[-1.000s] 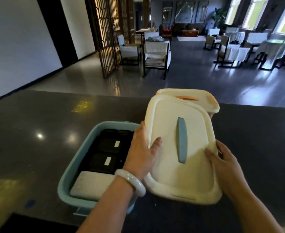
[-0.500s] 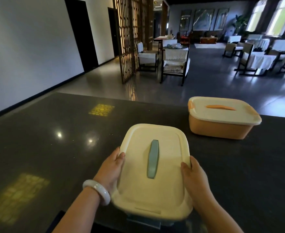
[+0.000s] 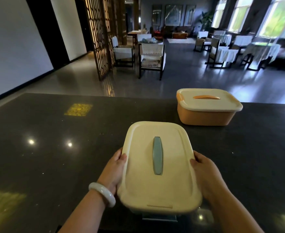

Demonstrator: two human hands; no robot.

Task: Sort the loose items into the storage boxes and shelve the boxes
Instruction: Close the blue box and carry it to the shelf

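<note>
Cream lid [image 3: 157, 167] gripped both sides: left hand [image 3: 113, 170], right hand [image 3: 205, 172].

Dark counter [image 3: 54, 157] bears cream-lidded box [image 3: 157, 185], orange box [image 3: 205, 115].

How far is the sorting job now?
The orange box stands closed on the counter, and no loose items show. The left hand and right hand grip the cream lid on the blue box. Shelving both boxes is left.
</note>
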